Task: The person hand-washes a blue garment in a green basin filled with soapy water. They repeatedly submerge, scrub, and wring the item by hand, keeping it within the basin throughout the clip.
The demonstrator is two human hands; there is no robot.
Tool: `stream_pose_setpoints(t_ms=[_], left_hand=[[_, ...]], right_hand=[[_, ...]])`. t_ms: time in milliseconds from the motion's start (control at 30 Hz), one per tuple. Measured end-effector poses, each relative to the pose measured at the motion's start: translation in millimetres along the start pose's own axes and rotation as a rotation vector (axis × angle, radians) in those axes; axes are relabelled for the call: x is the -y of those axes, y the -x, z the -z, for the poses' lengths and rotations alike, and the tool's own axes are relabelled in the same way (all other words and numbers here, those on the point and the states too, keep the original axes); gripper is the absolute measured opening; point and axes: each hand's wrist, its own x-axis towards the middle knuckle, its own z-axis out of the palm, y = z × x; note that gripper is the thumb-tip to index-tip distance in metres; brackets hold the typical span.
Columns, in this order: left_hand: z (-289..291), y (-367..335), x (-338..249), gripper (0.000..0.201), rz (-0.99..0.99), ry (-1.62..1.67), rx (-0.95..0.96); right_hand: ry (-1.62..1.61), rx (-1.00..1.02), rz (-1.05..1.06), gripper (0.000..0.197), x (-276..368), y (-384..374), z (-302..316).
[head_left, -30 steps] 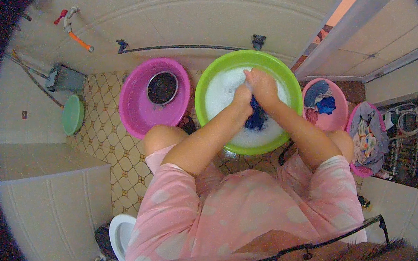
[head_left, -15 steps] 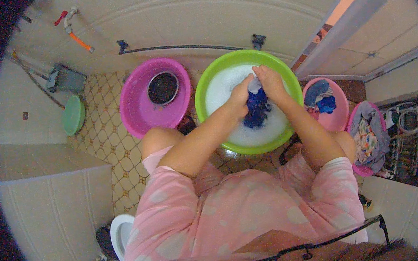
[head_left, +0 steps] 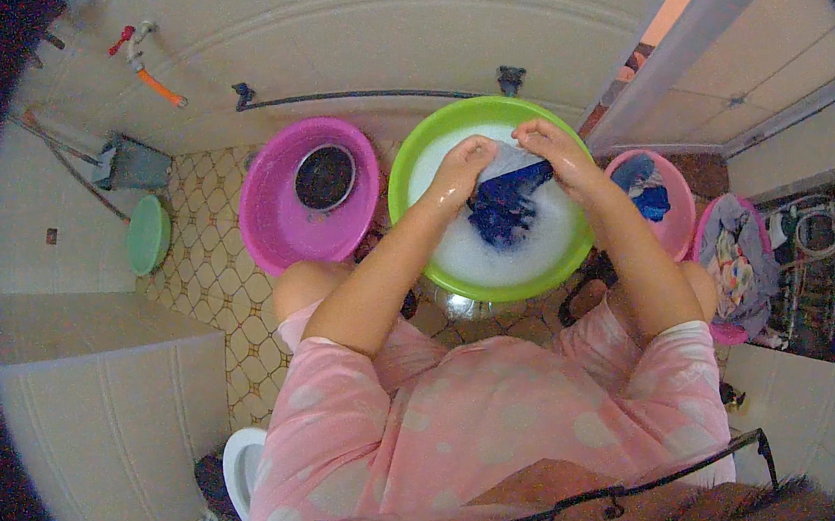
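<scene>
A dark blue garment [head_left: 506,210] with a pale band along its top is stretched between my two hands, its exact kind unclear. My left hand [head_left: 462,170] is closed on one end of the pale band, and my right hand [head_left: 555,154] pinches the other end. The blue part hangs down into white suds [head_left: 538,261], its lower edge lost in the foam. The suds fill a large lime-green basin [head_left: 484,110] on the floor in front of me. Both hands are above the foam, inside the basin's rim.
Left of the green basin stands a magenta basin [head_left: 320,238] with a dark round vessel [head_left: 325,178] in it. On the right are a light pink basin [head_left: 679,227] with blue clothes and a basket of grey laundry [head_left: 745,254]. A tap [head_left: 138,48] is on the wall.
My hands have moved apart, the left one shifting left and the right one slightly right. The bunched garment is now spread wider, showing more of its pale band.
</scene>
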Motion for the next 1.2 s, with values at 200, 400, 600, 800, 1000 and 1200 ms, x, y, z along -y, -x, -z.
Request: stream_pose_setpoints(t_ms=[200,400,600,800,1000,1200], left_hand=[[-3.7,6.4,-21.8,0.017,0.081,0.39,-0.089],[2.9,8.2,-15.8,0.02,0.072,0.542,-0.102],[0.3,13.9,-31.9,0.02,0.132,0.654,-0.147],[2.9,9.0,-22.2,0.019,0.151,0.64,-0.11],[12.9,4.9,-15.3,0.015,0.156,0.794,-0.058],[16.6,5.8,-7.9,0.013,0.184,0.841,-0.019]], right_hand=[[-0.142,0.196,-0.144,0.03,-11.8,3.2,17.1],[0.092,0.303,-0.188,0.027,-12.6,8.6,14.1],[0.01,0.218,-0.198,0.018,-12.2,11.0,17.8],[0.165,0.063,-0.061,0.016,-20.4,6.2,24.9],[0.026,0.031,-0.119,0.018,-21.9,5.8,28.8],[0.178,0.122,-0.217,0.037,-31.7,11.4,11.4]])
